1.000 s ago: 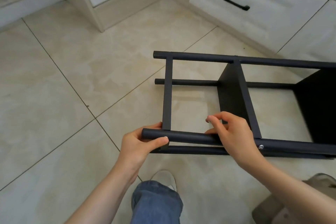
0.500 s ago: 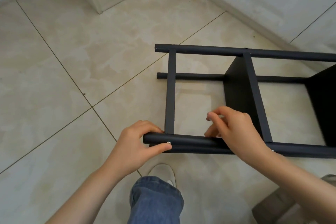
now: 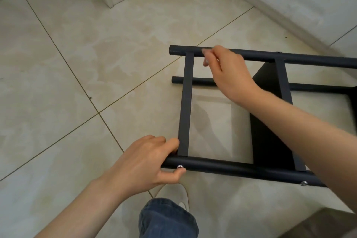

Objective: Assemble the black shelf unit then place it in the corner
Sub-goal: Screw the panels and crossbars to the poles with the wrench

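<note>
While the black shelf unit (image 3: 185,102) lies sideways on the floor (image 3: 77,63), long axis running right, the left hand (image 3: 143,164) clamps the near pole (image 3: 222,166) and the right hand (image 3: 229,75), grip curled, contents unclear, is at the far pole (image 3: 309,60).

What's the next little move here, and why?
Probably seat the small silver piece pinched in the right hand into the far pole where the end crossbar meets it: that joint shows no screw head, while the near pole, steadied by the left hand, shows two.
</note>
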A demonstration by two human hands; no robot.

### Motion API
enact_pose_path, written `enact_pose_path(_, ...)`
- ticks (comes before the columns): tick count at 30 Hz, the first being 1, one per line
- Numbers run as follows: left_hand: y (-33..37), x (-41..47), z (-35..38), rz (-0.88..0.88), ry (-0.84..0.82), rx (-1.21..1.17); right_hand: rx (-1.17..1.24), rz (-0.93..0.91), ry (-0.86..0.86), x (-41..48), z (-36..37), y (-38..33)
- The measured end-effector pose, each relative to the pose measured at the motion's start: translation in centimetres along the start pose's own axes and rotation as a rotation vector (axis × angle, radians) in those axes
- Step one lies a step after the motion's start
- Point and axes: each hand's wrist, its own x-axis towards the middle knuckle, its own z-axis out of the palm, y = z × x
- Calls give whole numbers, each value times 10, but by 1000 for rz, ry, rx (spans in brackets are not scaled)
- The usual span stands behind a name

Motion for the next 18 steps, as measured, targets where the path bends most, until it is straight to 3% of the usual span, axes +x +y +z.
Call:
enact_pose_path(4, -6, 0, 2, 17, -7, 5, -174, -44, -90, 36, 12, 7)
enact_pose_path(8, -7, 3, 1, 88, 99, 84, -306, -48, -148, 59, 21, 9)
enact_pose_path(12, -11, 5, 7, 110, 322, 35, -259, 8, -108, 68, 23, 11)
enact_pose_path(18, -12, -1, 20, 94, 387, 61, -249, 5, -80, 65, 25, 12)
